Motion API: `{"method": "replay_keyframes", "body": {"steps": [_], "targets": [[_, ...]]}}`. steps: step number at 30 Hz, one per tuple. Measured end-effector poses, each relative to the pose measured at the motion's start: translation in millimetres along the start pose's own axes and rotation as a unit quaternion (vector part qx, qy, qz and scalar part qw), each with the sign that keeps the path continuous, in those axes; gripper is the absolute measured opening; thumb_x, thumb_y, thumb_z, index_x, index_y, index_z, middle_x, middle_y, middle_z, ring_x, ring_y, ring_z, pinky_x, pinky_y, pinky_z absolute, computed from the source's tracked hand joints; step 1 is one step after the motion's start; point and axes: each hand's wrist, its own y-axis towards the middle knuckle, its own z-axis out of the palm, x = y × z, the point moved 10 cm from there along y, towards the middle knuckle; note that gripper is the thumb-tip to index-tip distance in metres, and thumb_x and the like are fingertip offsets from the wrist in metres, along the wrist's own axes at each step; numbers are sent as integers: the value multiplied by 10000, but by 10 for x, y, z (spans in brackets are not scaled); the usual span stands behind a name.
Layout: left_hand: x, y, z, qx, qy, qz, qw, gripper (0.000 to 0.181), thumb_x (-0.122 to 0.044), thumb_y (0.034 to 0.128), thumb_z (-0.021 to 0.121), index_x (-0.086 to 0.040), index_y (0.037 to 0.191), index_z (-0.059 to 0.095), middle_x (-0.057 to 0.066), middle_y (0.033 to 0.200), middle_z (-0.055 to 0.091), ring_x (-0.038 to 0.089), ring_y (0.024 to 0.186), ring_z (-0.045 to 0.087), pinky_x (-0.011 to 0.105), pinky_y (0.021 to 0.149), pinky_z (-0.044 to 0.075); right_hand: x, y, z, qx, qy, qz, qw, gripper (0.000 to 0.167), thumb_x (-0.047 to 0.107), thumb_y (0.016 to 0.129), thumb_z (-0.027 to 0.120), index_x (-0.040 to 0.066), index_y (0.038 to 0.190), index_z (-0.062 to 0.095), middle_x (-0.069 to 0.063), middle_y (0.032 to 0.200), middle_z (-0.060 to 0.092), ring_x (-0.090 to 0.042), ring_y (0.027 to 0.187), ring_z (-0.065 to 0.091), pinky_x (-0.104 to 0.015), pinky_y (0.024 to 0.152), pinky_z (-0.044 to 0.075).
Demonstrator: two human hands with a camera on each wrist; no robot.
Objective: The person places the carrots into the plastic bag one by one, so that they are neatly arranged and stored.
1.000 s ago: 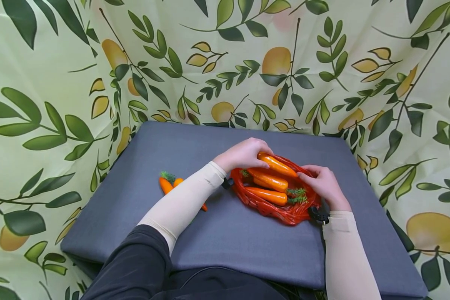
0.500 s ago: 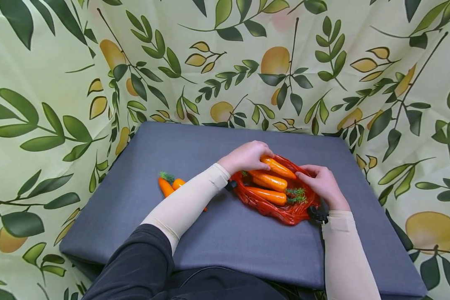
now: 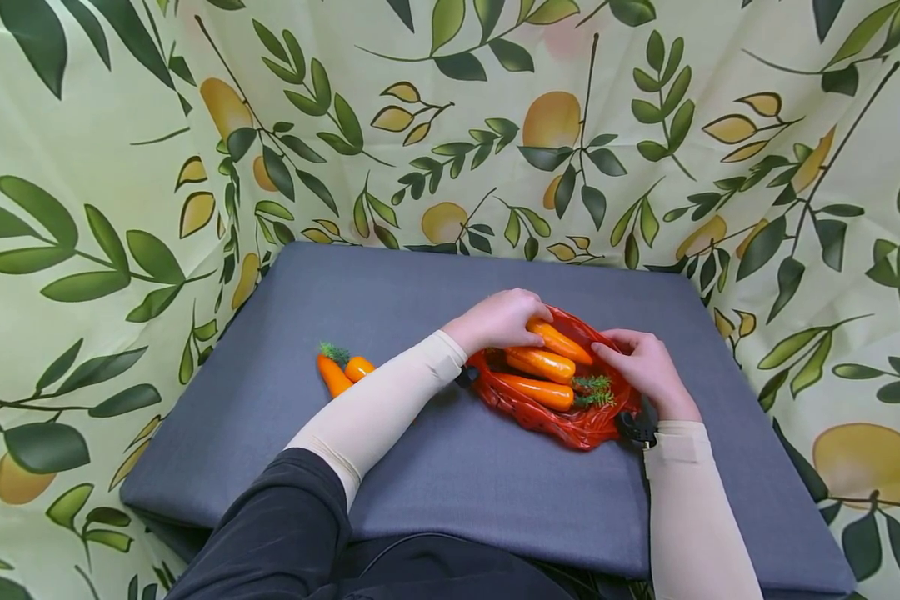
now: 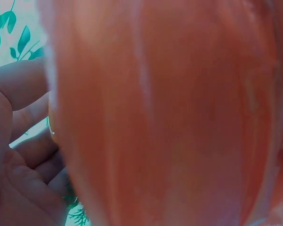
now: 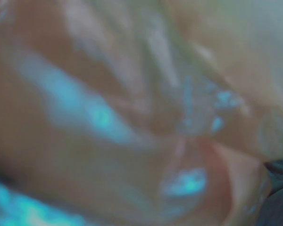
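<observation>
A red plastic bag [image 3: 528, 423] lies open on the grey table, with several orange carrots [image 3: 543, 364] inside. My left hand [image 3: 501, 320] curls its fingers round the top end of the uppermost carrot [image 3: 566, 343] at the bag's back left. In the left wrist view the bag [image 4: 165, 113] covers most of the picture, with the left hand [image 4: 26, 155] at its left edge. My right hand [image 3: 651, 372] grips the bag's right rim between thumb and fingers. Blurred bag film [image 5: 132, 117] fills the right wrist view.
To the left on the grey table [image 3: 270, 417], two more carrots [image 3: 333, 377] lie close together, partly behind the left forearm. Patterned leaf-and-fruit cloth [image 3: 450, 125] hangs behind and at both sides of the table.
My left hand has moved slightly right and down over the bag, and the uppermost carrot has shifted slightly with it. The left forearm covers more of the carrots outside. The right hand stays at the rim.
</observation>
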Motion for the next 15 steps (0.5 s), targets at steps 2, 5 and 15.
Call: {"method": "replay_keyframes", "body": {"steps": [2,5,15], "targets": [[-8,13,23,20,2,22,10000,421,-347,1041,796,-156,1415,774,21,1399,754,203,1328,664,361,1207,499,-5,-3,3,16,26,10,10000,535,471,1090,705,43,1410,736,-252,1299,764,-156,919,729,-240,741,650],[-9,36,57,17,-73,42,10000,386,-305,1048,780,-142,1398,783,25,1381,765,203,1316,678,360,1205,504,-6,-11,1,24,59,13,10000,532,469,1091,705,48,1413,738,-252,1303,767,-196,953,729,-247,747,652],[-18,72,175,102,-25,188,9998,290,-176,1076,697,-137,1340,812,-3,1306,795,165,1243,702,342,1177,519,13,-5,-15,-31,61,-72,10000,509,464,1087,712,61,1394,763,-228,1298,785,-183,1008,703,-204,781,618]]}}
